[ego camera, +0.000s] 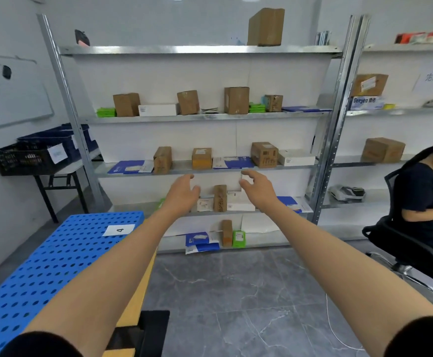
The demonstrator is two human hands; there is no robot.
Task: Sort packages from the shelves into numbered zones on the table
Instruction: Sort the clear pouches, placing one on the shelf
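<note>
A metal shelf rack (200,118) faces me, with brown cardboard boxes, white boxes and blue mailers on several levels. Both my arms stretch toward it. My left hand (183,191) and my right hand (257,188) hover empty, fingers loosely spread, on either side of an upright brown box (220,198) on the lower shelf, with a gap to it on both sides. A small brown box (201,158) and a blue mailer (232,162) sit on the shelf just above the hands. The blue perforated table (42,264) at lower left carries a paper label marked 4 (119,230).
A second rack (395,112) with more boxes stands to the right. A person sits on a black office chair (400,240) at the right edge. Dark crates (40,153) rest on a small table at left. Grey tiled floor lies between me and the shelves.
</note>
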